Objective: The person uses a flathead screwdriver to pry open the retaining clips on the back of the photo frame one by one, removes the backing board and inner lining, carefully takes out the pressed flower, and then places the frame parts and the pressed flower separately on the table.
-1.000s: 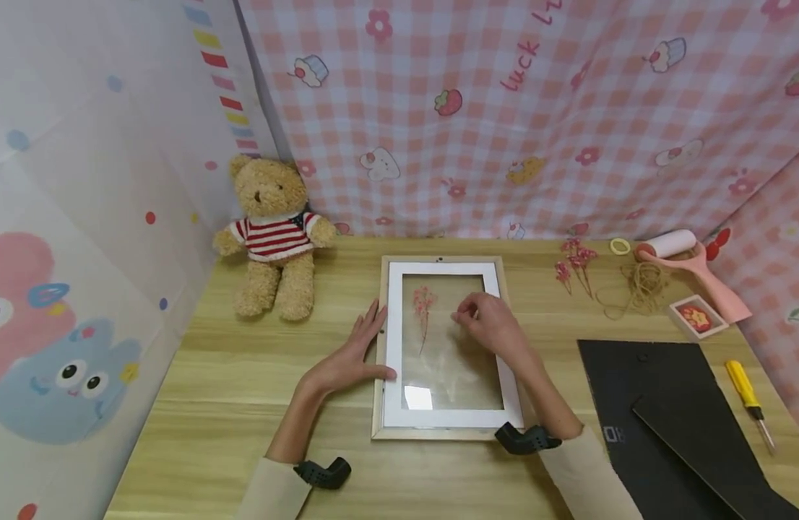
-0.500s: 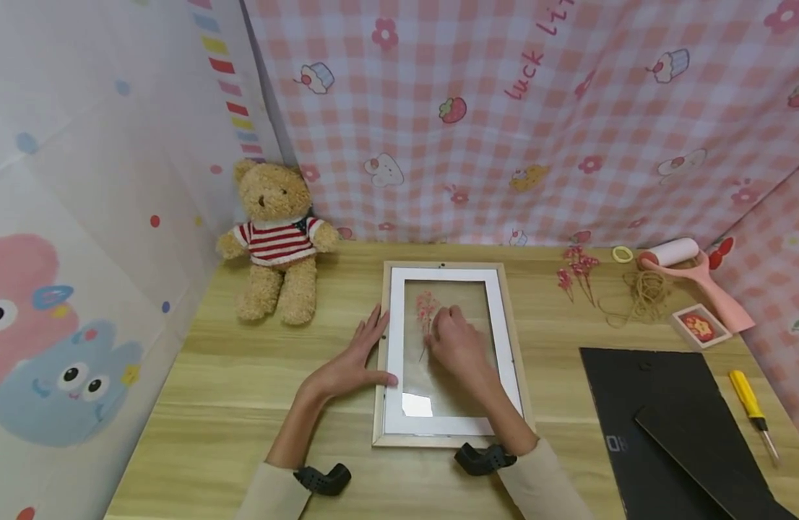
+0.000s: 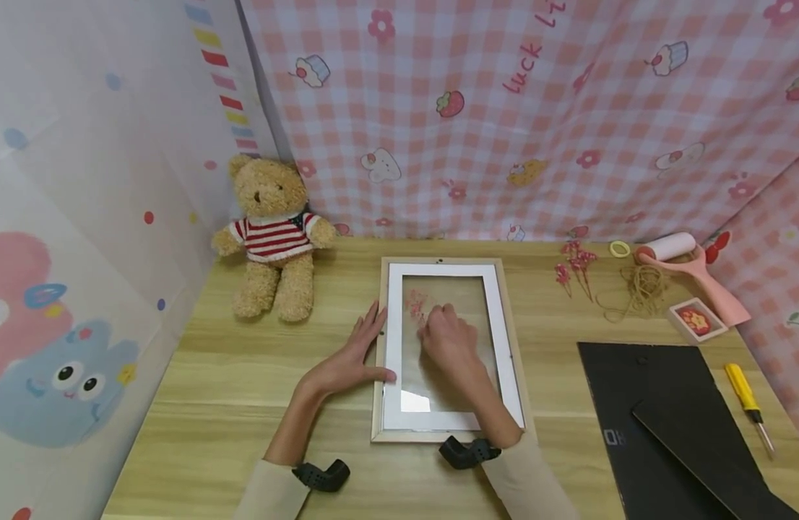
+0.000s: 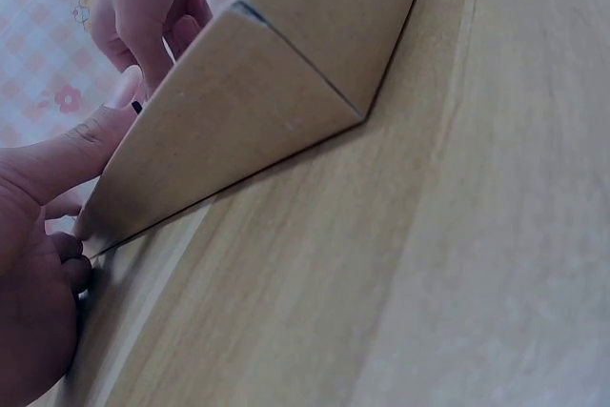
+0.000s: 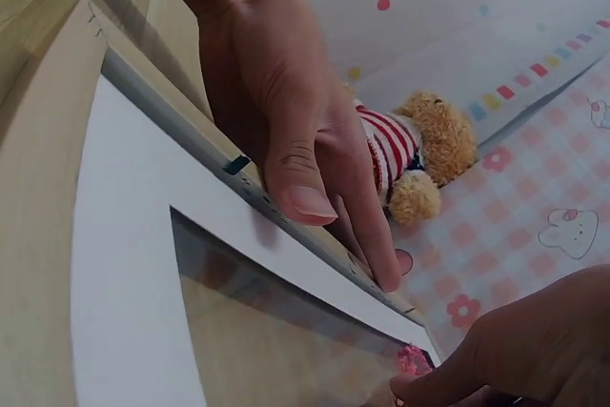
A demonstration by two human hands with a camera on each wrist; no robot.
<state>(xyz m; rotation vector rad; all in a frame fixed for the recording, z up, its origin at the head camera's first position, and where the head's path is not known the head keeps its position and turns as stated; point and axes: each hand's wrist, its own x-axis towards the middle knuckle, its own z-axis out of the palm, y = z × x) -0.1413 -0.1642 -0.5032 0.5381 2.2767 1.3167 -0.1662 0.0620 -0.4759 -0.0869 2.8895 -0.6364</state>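
Note:
A light wooden picture frame with a white mat and a clear pane lies on the table. Inside the mat's opening, at the upper left, is a pink dried flower sprig. My right hand is over the pane with fingers bent, pinching the sprig by its stem, which the hand hides. In the right wrist view the blossoms show right at the fingertips. My left hand rests along the frame's left side, fingers stretched out and thumb on its edge.
At right lies a black backing board with its stand, beside a yellow screwdriver. Behind are more pink sprigs, twine, a lint roller and a small box. A teddy bear sits back left.
My right hand has come left across the pane to the sprig's stem. The sprig has shifted slightly left. My left hand has stayed at the frame's side.

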